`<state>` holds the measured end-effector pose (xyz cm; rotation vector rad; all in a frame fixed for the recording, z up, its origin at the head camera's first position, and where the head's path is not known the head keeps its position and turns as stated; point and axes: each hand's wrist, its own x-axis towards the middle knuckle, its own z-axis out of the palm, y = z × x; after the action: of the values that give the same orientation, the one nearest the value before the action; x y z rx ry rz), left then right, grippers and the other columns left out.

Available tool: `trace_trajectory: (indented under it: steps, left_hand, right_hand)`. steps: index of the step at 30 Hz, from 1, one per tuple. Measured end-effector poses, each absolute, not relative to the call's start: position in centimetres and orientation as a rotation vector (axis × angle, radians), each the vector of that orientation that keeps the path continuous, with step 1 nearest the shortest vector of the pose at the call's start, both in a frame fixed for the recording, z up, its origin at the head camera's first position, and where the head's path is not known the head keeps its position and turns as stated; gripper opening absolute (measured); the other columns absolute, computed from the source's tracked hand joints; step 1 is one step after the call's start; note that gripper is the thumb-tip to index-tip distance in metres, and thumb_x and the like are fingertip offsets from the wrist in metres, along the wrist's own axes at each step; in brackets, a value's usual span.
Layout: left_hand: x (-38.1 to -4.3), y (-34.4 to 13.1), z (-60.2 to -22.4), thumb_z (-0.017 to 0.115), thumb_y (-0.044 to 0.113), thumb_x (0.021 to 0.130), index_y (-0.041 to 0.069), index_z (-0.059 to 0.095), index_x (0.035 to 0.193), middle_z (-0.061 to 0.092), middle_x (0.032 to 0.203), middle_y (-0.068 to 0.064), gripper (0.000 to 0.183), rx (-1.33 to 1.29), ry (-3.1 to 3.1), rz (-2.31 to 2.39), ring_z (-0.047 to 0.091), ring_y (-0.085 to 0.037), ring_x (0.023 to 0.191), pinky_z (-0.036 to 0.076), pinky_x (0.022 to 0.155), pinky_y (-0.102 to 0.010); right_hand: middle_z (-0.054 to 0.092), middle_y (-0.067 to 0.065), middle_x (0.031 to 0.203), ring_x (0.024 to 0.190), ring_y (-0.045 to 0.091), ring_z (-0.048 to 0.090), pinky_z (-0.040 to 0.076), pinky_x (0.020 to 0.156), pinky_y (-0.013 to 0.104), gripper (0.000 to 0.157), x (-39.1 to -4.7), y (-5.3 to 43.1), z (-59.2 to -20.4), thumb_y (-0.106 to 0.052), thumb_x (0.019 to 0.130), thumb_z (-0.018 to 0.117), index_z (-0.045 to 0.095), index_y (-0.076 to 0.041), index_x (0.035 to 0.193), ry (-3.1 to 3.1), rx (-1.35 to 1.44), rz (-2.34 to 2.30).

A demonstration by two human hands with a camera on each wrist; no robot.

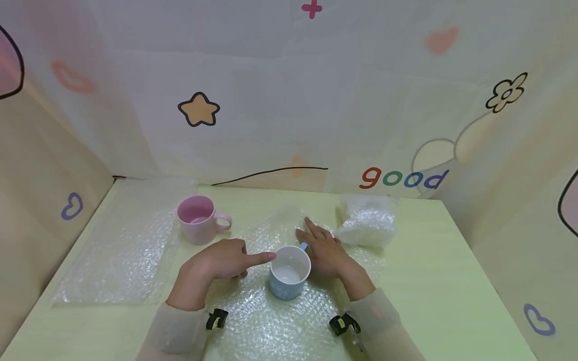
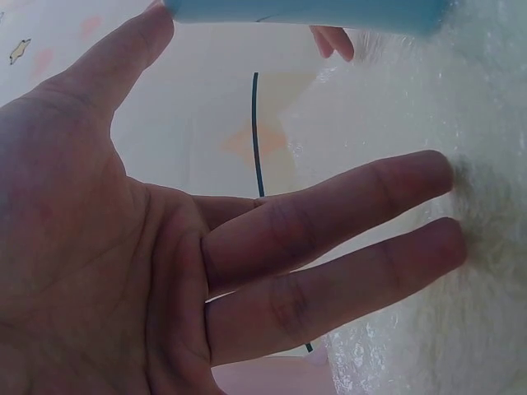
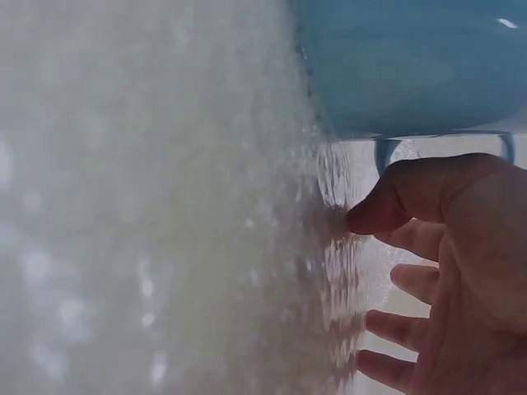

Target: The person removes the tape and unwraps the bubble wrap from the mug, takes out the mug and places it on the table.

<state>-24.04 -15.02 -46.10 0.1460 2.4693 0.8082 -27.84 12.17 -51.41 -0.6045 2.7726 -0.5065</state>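
A light-blue mug [image 1: 285, 291] with a white inside stands upright on a sheet of bubble wrap [image 1: 271, 328] in the head view, its handle pointing away to the right. On the mug's left is my left hand [image 1: 221, 260]; its thumb is stretched out to the rim, and the left wrist view shows two straight fingers reaching down to the wrap. My right hand [image 1: 327, 254] rests on the wrap at the mug's right with fingers spread, close to the handle. The right wrist view shows its thumb [image 3: 383, 206] at the wrap, below the blue wall of the mug.
A pink mug [image 1: 198, 231] stands behind my left hand, handle to the right. Another bubble wrap sheet [image 1: 117, 255] lies flat on the table's left side. Behind my right hand sits a bubble-wrapped bundle [image 1: 368, 220]. Printed cloth [image 1: 280, 110] walls the table's back and sides.
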Motion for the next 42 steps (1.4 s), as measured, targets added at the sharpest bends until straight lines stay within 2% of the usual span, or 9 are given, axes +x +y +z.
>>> trace_trajectory:
  steps: [6,14,20,23,27,32,35,39,42]
  left_hand:
    - [-24.0,-15.4,-46.1,0.053,0.087,0.083,0.01,0.07,0.099,0.073,0.082,-0.001,0.08,0.161,2.481,0.773,0.066,-0.018,0.079,0.051,0.076,-0.037]
    - [-23.8,-15.6,-45.9,0.052,0.085,0.086,0.011,0.069,0.094,0.071,0.082,-0.004,0.076,0.166,2.507,0.779,0.062,-0.018,0.075,0.046,0.07,-0.035]
    - [-23.2,-16.2,-46.3,0.052,0.08,0.091,0.013,0.067,0.111,0.072,0.097,0.0,0.072,0.211,2.539,0.785,0.065,-0.017,0.089,0.051,0.082,-0.04]
    - [-22.5,-17.0,-46.5,0.057,0.075,0.091,0.012,0.066,0.121,0.073,0.107,-0.001,0.07,0.233,2.562,0.824,0.066,-0.017,0.098,0.054,0.086,-0.041]
    - [-21.2,-18.7,-46.6,0.063,0.068,0.092,0.011,0.064,0.124,0.072,0.107,-0.002,0.065,0.22,2.612,0.917,0.067,-0.017,0.096,0.054,0.081,-0.039]
    - [-18.4,-21.6,-47.3,0.063,0.064,0.095,0.011,0.063,0.111,0.068,0.089,-0.001,0.055,0.092,2.606,1.003,0.063,-0.015,0.079,0.05,0.069,-0.034]
    - [-16.4,-23.1,-47.9,0.062,0.062,0.096,0.01,0.06,0.094,0.065,0.075,-0.004,0.053,-0.022,2.558,1.001,0.058,-0.018,0.063,0.047,0.06,-0.034]
    - [-14.5,-24.5,-48.8,0.061,0.062,0.097,0.008,0.061,0.081,0.064,0.069,-0.005,0.056,-0.123,2.488,0.979,0.056,-0.02,0.057,0.048,0.056,-0.034]
    - [-13.5,-24.9,-49.4,0.062,0.061,0.096,0.008,0.064,0.082,0.066,0.073,-0.005,0.055,-0.153,2.415,1.009,0.06,-0.02,0.062,0.052,0.056,-0.035]
  right_hand:
    - [0.021,0.018,0.172,0.157,0.046,0.023,0.026,0.124,0.062,0.049,-27.3,12.5,-51.3,-0.015,0.104,0.056,0.049,-0.007,0.152,2.773,-0.657,-0.655]
    - [0.036,0.017,0.166,0.154,0.041,0.033,0.031,0.123,0.059,0.053,-26.6,13.3,-50.9,-0.014,0.103,0.06,0.047,-0.008,0.154,2.757,-0.682,-0.857]
    - [0.059,0.008,0.149,0.132,0.032,0.06,0.049,0.109,0.054,0.043,-26.2,13.6,-50.6,-0.015,0.108,0.054,0.052,-0.014,0.15,2.581,-0.576,-1.256]
    - [0.061,0.011,0.146,0.127,0.032,0.062,0.053,0.104,0.054,0.04,-26.2,13.4,-50.4,-0.019,0.11,0.05,0.054,-0.009,0.148,2.455,-0.609,-1.403]
    - [0.063,0.012,0.142,0.122,0.028,0.062,0.055,0.099,0.052,0.039,-26.4,13.1,-50.4,-0.026,0.11,0.049,0.057,-0.008,0.143,2.376,-0.621,-1.438]
    - [0.066,0.011,0.128,0.103,0.018,0.062,0.057,0.091,0.043,0.031,-26.6,13.2,-51.0,-0.026,0.11,0.051,0.061,-0.009,0.134,2.342,-0.597,-1.43]
    - [0.065,0.013,0.128,0.104,0.017,0.062,0.056,0.091,0.04,0.028,-26.7,13.3,-51.3,-0.024,0.111,0.049,0.058,-0.01,0.133,2.29,-0.6,-1.449]
    - [0.064,0.012,0.13,0.106,0.019,0.062,0.053,0.094,0.042,0.026,-26.5,13.5,-51.2,-0.025,0.111,0.046,0.057,-0.013,0.133,2.284,-0.602,-1.436]
    - [0.064,0.01,0.13,0.105,0.019,0.061,0.052,0.095,0.042,0.025,-26.4,13.7,-51.2,-0.026,0.112,0.045,0.058,-0.016,0.131,2.296,-0.599,-1.417]
